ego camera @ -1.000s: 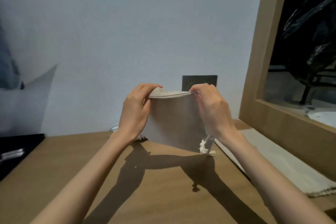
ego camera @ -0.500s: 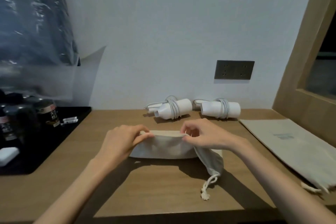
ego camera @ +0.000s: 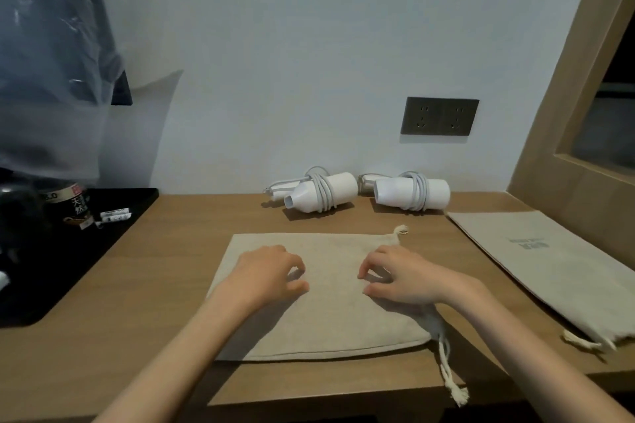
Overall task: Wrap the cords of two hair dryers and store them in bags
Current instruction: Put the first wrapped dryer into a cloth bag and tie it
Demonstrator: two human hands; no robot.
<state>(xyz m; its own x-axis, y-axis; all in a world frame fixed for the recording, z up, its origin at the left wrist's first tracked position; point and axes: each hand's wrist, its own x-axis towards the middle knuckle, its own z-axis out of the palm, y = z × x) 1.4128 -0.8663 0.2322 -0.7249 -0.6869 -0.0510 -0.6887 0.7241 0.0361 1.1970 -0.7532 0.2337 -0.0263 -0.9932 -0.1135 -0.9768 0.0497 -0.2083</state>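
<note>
Lying flat, near bag (ego camera: 330,316) lengthwise left-right, drawstring mouth (ego camera: 433,323) apparently rightward

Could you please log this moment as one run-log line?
near bag: flat on table | left hand: rests on it, fingers curled | right hand: same | left dryer, right dryer: cord-wrapped, unbagged | spare bag: flat, right

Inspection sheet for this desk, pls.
Surface: wooden desk, no spills seen.
Job's things: left dryer and right dryer by the wall; near bag at centre; second bag at right.
Clutter: black tray at left with bottle and sachets.
Hands: left hand and right hand rest on the near bag, fingers loosely curled.
Cables: cords wound round both dryers; drawstring trails to desk edge.
Surroundings: wall socket, nothing plugged in; wooden frame right; plastic-wrapped item left.
</note>
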